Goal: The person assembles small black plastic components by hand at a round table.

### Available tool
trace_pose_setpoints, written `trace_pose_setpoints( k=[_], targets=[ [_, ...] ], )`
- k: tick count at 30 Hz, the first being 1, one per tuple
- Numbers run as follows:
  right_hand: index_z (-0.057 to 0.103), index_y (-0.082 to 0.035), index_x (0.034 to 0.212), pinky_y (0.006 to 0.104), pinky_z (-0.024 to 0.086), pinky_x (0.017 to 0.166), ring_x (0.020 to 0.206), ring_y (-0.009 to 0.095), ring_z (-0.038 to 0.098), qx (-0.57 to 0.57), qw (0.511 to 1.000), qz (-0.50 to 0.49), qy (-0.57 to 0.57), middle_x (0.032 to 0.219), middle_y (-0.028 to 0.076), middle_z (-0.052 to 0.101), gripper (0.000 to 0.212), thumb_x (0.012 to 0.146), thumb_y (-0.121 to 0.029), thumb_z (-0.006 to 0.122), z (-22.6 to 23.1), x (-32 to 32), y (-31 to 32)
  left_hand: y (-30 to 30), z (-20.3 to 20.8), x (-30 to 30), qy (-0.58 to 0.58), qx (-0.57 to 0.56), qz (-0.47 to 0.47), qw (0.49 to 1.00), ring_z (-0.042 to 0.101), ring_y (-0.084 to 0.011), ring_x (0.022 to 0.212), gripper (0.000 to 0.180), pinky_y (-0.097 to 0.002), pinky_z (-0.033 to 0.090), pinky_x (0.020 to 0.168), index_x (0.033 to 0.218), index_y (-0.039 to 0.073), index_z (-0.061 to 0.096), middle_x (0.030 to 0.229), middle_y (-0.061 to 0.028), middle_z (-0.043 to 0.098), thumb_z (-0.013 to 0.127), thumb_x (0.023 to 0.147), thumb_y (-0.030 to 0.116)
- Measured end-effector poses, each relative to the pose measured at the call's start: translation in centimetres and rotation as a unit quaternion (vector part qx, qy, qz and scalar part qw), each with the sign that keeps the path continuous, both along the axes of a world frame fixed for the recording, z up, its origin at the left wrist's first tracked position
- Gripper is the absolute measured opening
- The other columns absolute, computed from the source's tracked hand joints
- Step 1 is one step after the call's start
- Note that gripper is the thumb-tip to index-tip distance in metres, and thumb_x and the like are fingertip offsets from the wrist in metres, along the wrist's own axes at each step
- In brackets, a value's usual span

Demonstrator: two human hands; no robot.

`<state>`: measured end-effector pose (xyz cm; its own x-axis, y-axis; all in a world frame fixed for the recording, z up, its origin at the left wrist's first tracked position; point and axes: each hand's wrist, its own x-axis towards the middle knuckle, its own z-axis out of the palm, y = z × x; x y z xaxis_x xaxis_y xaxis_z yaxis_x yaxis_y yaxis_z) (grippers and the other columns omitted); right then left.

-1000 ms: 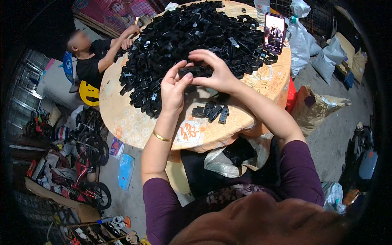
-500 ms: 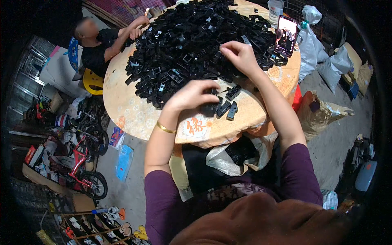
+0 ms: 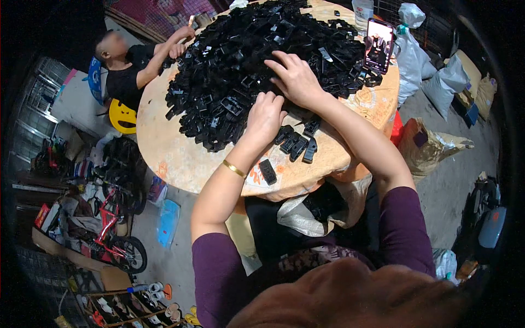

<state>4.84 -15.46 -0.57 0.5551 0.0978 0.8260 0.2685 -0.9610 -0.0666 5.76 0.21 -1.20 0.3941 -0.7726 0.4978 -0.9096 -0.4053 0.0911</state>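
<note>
A large heap of small black plastic parts (image 3: 229,71) covers much of the round table. My right hand (image 3: 295,79) is over the near side of the heap, fingers spread and apart, with nothing visible in them. Just below it, my left hand (image 3: 265,116) rests at the heap's near edge. Its fingers are curled together, and whatever they hold is hidden. Several black parts lie side by side in a short row (image 3: 296,146) right of my left wrist. One single black part (image 3: 268,172) lies apart, close to the table's front edge.
A phone (image 3: 378,46) stands upright at the table's right side. Across the far left, another person (image 3: 128,68) reaches to the heap. An open white sack (image 3: 303,217) hangs below the front edge. Filled sacks (image 3: 413,65) stand right; a red bicycle (image 3: 112,229) stands left.
My left hand has moved forward to the heap, its fingers now curled. My right hand has shifted left, its fingers spreading. A single black part now shows near the front edge.
</note>
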Motion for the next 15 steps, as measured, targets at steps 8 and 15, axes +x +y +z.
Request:
trace_pose_setpoints(
  k=[8, 15],
  targets=[
    [0.06, -0.008, 0.1, 0.0404, 0.05, 0.07, 0.09, 0.028, 0.057, 0.008, 0.993, -0.057, 0.103, 0.099, 0.013, 0.054, 0.025, 0.075, -0.012, 0.056, 1.9, 2.3, 0.1, 0.3, 0.6, -0.1, 0.084, -0.057, -0.031, 0.994, 0.055, -0.032, 0.082, 0.02, -0.037, 0.046, 0.073, 0.092, 0.001, 0.055, 0.087, -0.0145, 0.058, 0.064, 0.075, 0.007],
    [0.06, -0.006, 0.1, 0.0402, 0.049, 0.076, 0.091, 0.031, 0.056, 0.043, 0.982, -0.071, 0.172, 0.097, 0.015, 0.054, 0.033, 0.068, -0.014, 0.066, 2.5, 2.3, -0.1, 1.1, 1.4, 1.8, 0.612, -0.337, -0.049, 0.714, 0.063, -0.0177, 0.074, 0.027, -0.0257, 0.054, 0.061, 0.118, 0.008, 0.042, 0.093, -0.0087, 0.059, 0.05, 0.092, 0.013]
  ],
)
